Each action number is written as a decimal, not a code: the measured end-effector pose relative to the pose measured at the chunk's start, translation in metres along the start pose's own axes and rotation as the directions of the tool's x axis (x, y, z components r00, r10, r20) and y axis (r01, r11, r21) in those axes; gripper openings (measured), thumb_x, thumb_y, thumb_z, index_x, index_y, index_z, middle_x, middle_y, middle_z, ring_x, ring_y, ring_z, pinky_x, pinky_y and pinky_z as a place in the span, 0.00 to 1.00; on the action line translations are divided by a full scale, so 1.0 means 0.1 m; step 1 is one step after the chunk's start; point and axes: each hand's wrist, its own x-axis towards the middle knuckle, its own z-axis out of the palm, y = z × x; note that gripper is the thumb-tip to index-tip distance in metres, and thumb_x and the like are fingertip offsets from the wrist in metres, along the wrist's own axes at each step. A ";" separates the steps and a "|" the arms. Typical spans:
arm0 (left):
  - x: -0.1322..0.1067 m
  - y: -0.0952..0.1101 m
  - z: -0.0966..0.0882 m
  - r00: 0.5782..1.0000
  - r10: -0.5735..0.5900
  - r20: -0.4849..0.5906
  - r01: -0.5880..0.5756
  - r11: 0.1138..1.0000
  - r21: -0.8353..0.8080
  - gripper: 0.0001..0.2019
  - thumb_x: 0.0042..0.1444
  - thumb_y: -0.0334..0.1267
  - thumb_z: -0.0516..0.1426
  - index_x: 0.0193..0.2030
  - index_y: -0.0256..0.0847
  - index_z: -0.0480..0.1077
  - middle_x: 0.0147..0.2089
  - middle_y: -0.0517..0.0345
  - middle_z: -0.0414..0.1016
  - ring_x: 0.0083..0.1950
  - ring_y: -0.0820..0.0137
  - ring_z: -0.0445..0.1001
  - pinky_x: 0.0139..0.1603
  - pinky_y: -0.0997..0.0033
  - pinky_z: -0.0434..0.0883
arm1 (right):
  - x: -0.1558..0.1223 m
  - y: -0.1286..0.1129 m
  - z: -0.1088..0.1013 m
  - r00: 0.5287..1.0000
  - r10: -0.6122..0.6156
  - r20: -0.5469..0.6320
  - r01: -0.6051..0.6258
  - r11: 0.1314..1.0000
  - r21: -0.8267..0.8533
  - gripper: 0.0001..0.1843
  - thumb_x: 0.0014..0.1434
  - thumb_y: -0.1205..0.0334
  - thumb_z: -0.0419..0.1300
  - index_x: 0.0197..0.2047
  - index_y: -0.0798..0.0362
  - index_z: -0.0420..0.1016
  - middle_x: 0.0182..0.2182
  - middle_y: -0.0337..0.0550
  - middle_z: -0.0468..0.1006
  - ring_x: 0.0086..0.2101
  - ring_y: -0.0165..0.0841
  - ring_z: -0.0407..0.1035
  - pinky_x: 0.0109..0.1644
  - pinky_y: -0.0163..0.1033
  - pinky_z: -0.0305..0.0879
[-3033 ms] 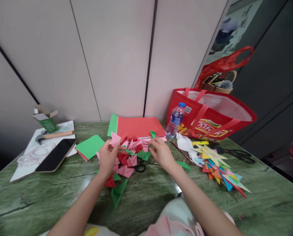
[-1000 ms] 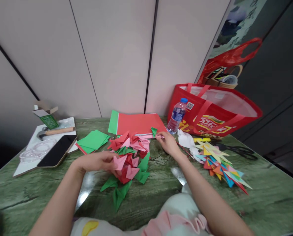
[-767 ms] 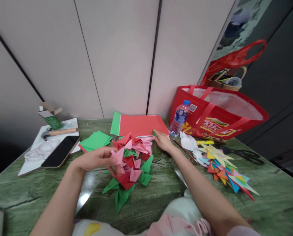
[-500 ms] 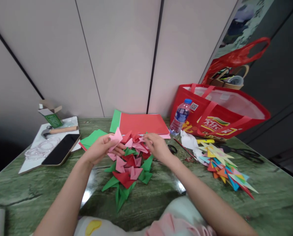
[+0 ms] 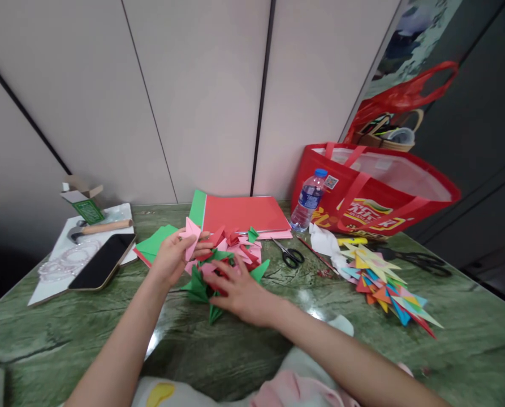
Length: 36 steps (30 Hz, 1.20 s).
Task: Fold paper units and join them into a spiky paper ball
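Observation:
My left hand [image 5: 176, 251] pinches a pink folded paper piece [image 5: 192, 238] between thumb and fingers, raised at the left side of the paper cluster. My right hand [image 5: 241, 291] lies over the front of that cluster of folded red, pink and green papers [image 5: 198, 287], its fingers spread and touching it. Part of the cluster is hidden beneath the hand. Behind it are more pink and red folded pieces [image 5: 235, 240] and a small green one [image 5: 253, 234].
Red and green paper sheets [image 5: 246, 212] lie at the back. Black-handled scissors [image 5: 292, 257], a water bottle [image 5: 309, 200], a red bag [image 5: 371, 198] and a multicoloured folded-paper chain [image 5: 390, 282] are on the right. A phone [image 5: 103, 263] and a hammer [image 5: 102, 227] lie left.
My right hand has come from the back of the cluster down onto its front. The cluster's front green tips have shifted away from me. The scissors show more fully. My left hand keeps the pink piece.

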 end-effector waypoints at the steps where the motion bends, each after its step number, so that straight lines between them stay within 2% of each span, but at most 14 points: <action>1: 0.00 -0.02 0.02 1.000 -0.008 -0.012 0.008 1.000 -0.007 0.09 0.46 0.27 0.57 0.37 0.31 0.69 0.34 0.46 0.79 0.28 0.68 0.78 0.29 0.73 0.74 | 0.00 0.10 0.00 0.999 0.048 -0.022 -0.048 0.999 0.026 0.13 0.60 0.62 0.52 0.46 0.42 0.73 0.59 0.39 0.61 0.62 0.44 0.40 0.62 0.63 0.29; 3: 0.00 -0.06 0.05 0.999 -0.035 -0.006 0.035 0.999 -0.004 0.09 0.46 0.26 0.56 0.36 0.30 0.70 0.31 0.48 0.79 0.26 0.70 0.77 0.27 0.75 0.74 | -0.03 0.28 0.01 0.973 0.201 -0.114 -0.188 0.976 0.111 0.15 0.59 0.65 0.53 0.49 0.44 0.71 0.58 0.43 0.61 0.61 0.42 0.41 0.62 0.61 0.36; 5: -0.01 -0.11 0.10 0.997 -0.070 0.033 0.070 0.998 0.009 0.08 0.47 0.27 0.57 0.36 0.29 0.71 0.28 0.49 0.78 0.24 0.71 0.76 0.26 0.77 0.73 | -0.07 0.41 0.03 0.940 0.283 -0.188 -0.243 0.947 0.212 0.18 0.56 0.69 0.55 0.49 0.47 0.71 0.58 0.45 0.61 0.60 0.40 0.46 0.61 0.55 0.47; 7: -0.02 -0.16 0.15 0.994 -0.082 0.077 0.082 0.997 0.009 0.08 0.47 0.28 0.57 0.36 0.29 0.72 0.27 0.50 0.78 0.25 0.72 0.75 0.28 0.78 0.73 | -0.12 0.49 0.03 0.940 0.289 -0.183 -0.235 0.933 0.271 0.22 0.53 0.73 0.56 0.51 0.47 0.70 0.58 0.46 0.60 0.59 0.39 0.48 0.60 0.52 0.50; 10: -0.05 -0.21 0.23 0.992 -0.067 0.104 0.070 0.997 -0.023 0.07 0.46 0.28 0.58 0.34 0.31 0.71 0.30 0.51 0.78 0.27 0.72 0.76 0.31 0.75 0.75 | -0.17 0.52 -0.01 0.971 0.219 -0.097 -0.178 0.931 0.319 0.26 0.48 0.69 0.63 0.52 0.47 0.70 0.61 0.48 0.55 0.61 0.42 0.44 0.61 0.53 0.46; 12: -0.07 -0.24 0.27 0.993 -0.078 0.091 0.081 0.996 -0.032 0.06 0.45 0.28 0.58 0.33 0.32 0.71 0.31 0.51 0.78 0.28 0.70 0.76 0.32 0.73 0.75 | -0.19 0.51 -0.05 0.983 0.174 -0.061 -0.139 0.918 0.372 0.24 0.46 0.64 0.66 0.49 0.47 0.73 0.61 0.47 0.55 0.61 0.43 0.44 0.61 0.54 0.45; 14: -0.08 -0.25 0.30 0.994 -0.089 0.060 0.091 0.995 -0.037 0.06 0.44 0.28 0.58 0.32 0.32 0.70 0.32 0.50 0.78 0.28 0.69 0.77 0.32 0.71 0.75 | -0.20 0.51 -0.08 0.975 0.201 -0.098 -0.138 0.886 0.443 0.17 0.48 0.59 0.66 0.44 0.48 0.76 0.58 0.48 0.61 0.60 0.41 0.49 0.61 0.51 0.48; 17: -0.08 -0.25 0.30 0.995 -0.092 0.026 0.094 0.995 -0.047 0.05 0.45 0.29 0.58 0.31 0.33 0.69 0.32 0.50 0.78 0.28 0.67 0.77 0.32 0.70 0.75 | -0.18 0.55 -0.16 0.899 0.379 -0.221 -0.213 0.817 0.536 0.07 0.55 0.61 0.60 0.37 0.51 0.78 0.48 0.48 0.72 0.52 0.36 0.62 0.55 0.45 0.58; 19: -0.07 -0.24 0.28 0.994 -0.106 0.026 0.107 0.993 -0.044 0.05 0.46 0.30 0.58 0.32 0.32 0.70 0.32 0.49 0.78 0.27 0.68 0.77 0.30 0.70 0.75 | -0.17 0.61 -0.27 0.822 0.517 -0.239 -0.317 0.764 0.561 0.07 0.56 0.66 0.57 0.35 0.52 0.77 0.40 0.47 0.77 0.43 0.34 0.70 0.48 0.41 0.64; 22: -0.06 -0.24 0.27 0.990 -0.139 0.028 0.140 0.989 -0.038 0.06 0.48 0.32 0.58 0.32 0.30 0.71 0.29 0.48 0.78 0.26 0.68 0.76 0.30 0.70 0.75 | -0.17 0.66 -0.49 0.765 0.641 -0.064 -0.535 0.687 0.492 0.12 0.52 0.73 0.56 0.38 0.53 0.76 0.33 0.45 0.79 0.33 0.33 0.72 0.37 0.36 0.65; 24: -0.06 -0.23 0.28 0.990 -0.144 0.008 0.144 0.989 -0.045 0.04 0.48 0.31 0.58 0.30 0.31 0.70 0.26 0.49 0.77 0.26 0.67 0.77 0.31 0.70 0.75 | -0.19 0.65 -0.61 0.747 0.662 0.064 -0.621 0.660 0.423 0.13 0.49 0.74 0.57 0.37 0.53 0.76 0.30 0.43 0.79 0.31 0.33 0.72 0.35 0.34 0.64; 26: -0.07 -0.23 0.30 0.992 -0.127 -0.018 0.126 0.991 -0.054 0.03 0.46 0.29 0.58 0.29 0.32 0.69 0.25 0.51 0.77 0.26 0.67 0.77 0.30 0.70 0.75 | -0.22 0.61 -0.65 0.712 0.694 0.104 -0.665 0.621 0.415 0.12 0.49 0.73 0.57 0.36 0.52 0.77 0.29 0.41 0.79 0.30 0.32 0.72 0.34 0.33 0.63; 32: -0.11 -0.25 0.36 0.995 -0.098 -0.018 0.096 0.991 -0.094 0.06 0.41 0.29 0.61 0.28 0.33 0.69 0.24 0.55 0.76 0.29 0.66 0.78 0.33 0.71 0.75 | -0.34 0.56 -0.40 0.661 0.733 0.161 -0.737 0.593 0.325 0.09 0.48 0.73 0.59 0.32 0.53 0.77 0.32 0.43 0.78 0.35 0.34 0.72 0.38 0.34 0.61; 36: -0.14 -0.32 0.39 0.991 -0.116 0.059 0.121 0.989 -0.080 0.10 0.40 0.33 0.63 0.30 0.33 0.69 0.27 0.53 0.77 0.31 0.64 0.78 0.35 0.67 0.75 | -0.45 0.65 -0.29 0.698 0.681 0.222 -0.715 0.643 0.275 0.10 0.50 0.66 0.61 0.39 0.50 0.76 0.38 0.45 0.74 0.39 0.36 0.70 0.44 0.37 0.60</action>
